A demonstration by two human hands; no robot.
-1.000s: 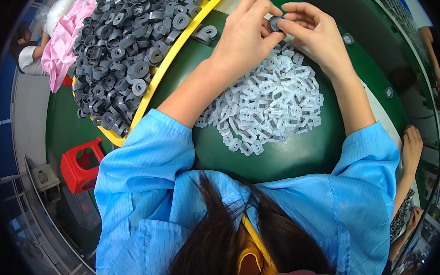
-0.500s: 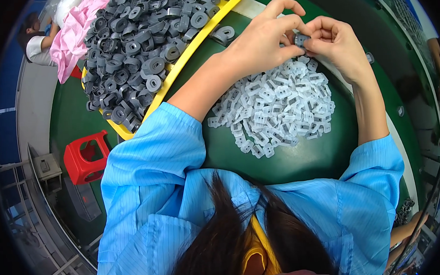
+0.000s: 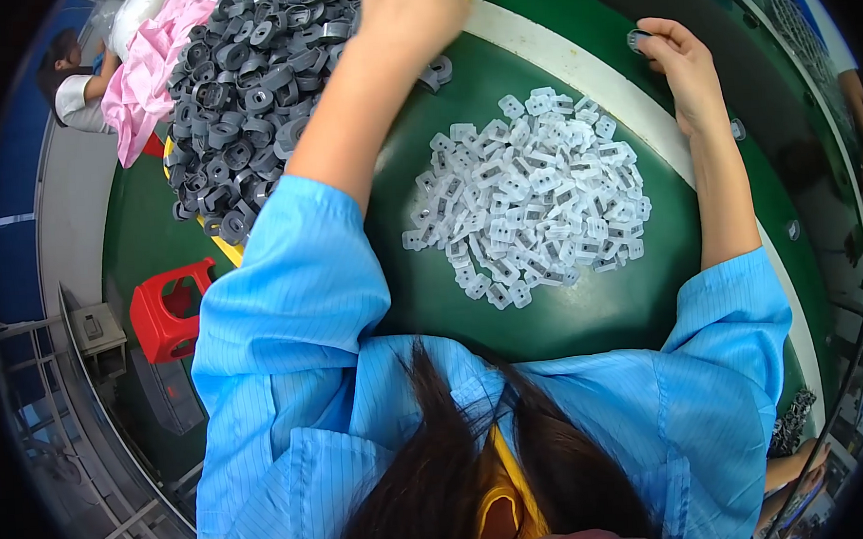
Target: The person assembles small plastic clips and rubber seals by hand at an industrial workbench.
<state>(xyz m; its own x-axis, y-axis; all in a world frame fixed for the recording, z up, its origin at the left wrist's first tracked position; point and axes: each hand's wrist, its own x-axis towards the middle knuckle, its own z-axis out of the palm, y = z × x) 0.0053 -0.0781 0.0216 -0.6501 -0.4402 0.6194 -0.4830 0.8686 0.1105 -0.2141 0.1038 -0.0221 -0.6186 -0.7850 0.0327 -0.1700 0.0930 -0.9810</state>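
My right hand [image 3: 684,61] is closed, pinching a small round grey plastic part [image 3: 640,41] between thumb and fingertips, above the green surface beyond the white strip. My left hand [image 3: 413,15] reaches over the far right end of the yellow-rimmed bin [image 3: 233,249], beside the heap of dark grey ring-shaped plastic parts [image 3: 247,103]. Its fingers run out at the top edge, so their grip is hidden. Between my arms, a pile of small translucent white plastic pieces [image 3: 544,185] lies on the green table [image 3: 590,310].
One loose grey part [image 3: 436,73] rests on the table beside the bin. A curved white strip [image 3: 557,58] crosses beyond the pile. Pink cloth [image 3: 153,69] lies left of the bin, and a red stool [image 3: 168,313] stands at left. Another person [image 3: 80,88] sits far left.
My hands have come apart from around the grey part. The left went up and left to the bin; the right moved a little farther away and right, keeping the grey part.
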